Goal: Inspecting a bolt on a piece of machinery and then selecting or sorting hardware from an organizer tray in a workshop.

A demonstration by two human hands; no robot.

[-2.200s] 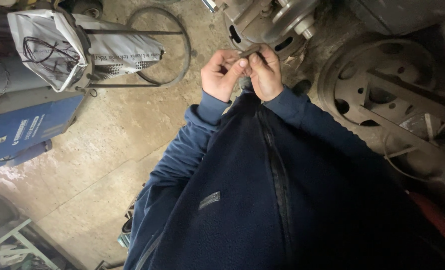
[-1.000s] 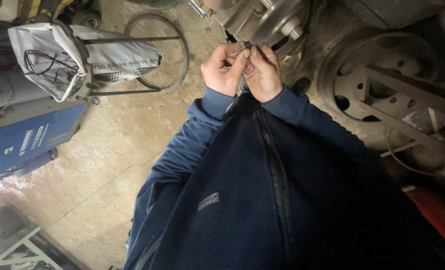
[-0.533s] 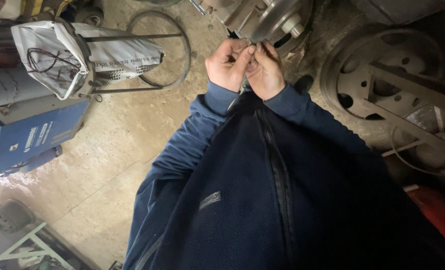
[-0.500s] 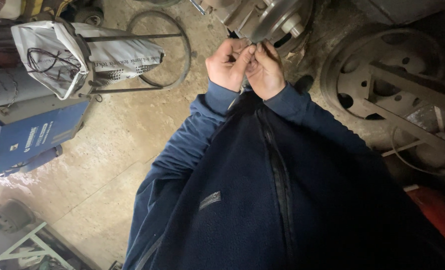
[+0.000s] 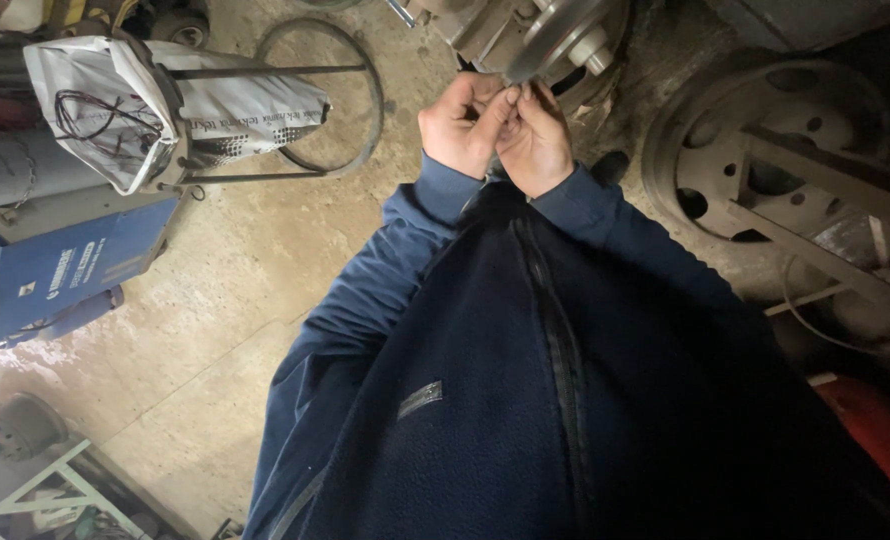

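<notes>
Your two hands meet at the upper middle of the frame, just below a grey metal pulley [image 5: 565,40] on a machine. Your left hand [image 5: 462,125] and your right hand [image 5: 537,140] are pressed together, fingertips against fingertips, and they pinch something very small between them. I cannot tell what this small thing is; the fingers hide it almost fully, so its long axis and the way it points cannot be read. It is held in the air, close under the pulley and apart from the floor.

In my judgement the work is somewhere in the middle: the small part is in your fingers and not yet placed anywhere, and the pictures do not show more than this.

At the upper left of the frame a white bag [image 5: 135,110] hangs in a round wire stand [image 5: 320,95] lying on the concrete floor [image 5: 225,300]. Below it is a blue box-shaped machine [image 5: 65,270]. At the right of the frame lies a big rusty wheel [image 5: 765,160], near your right sleeve
</notes>
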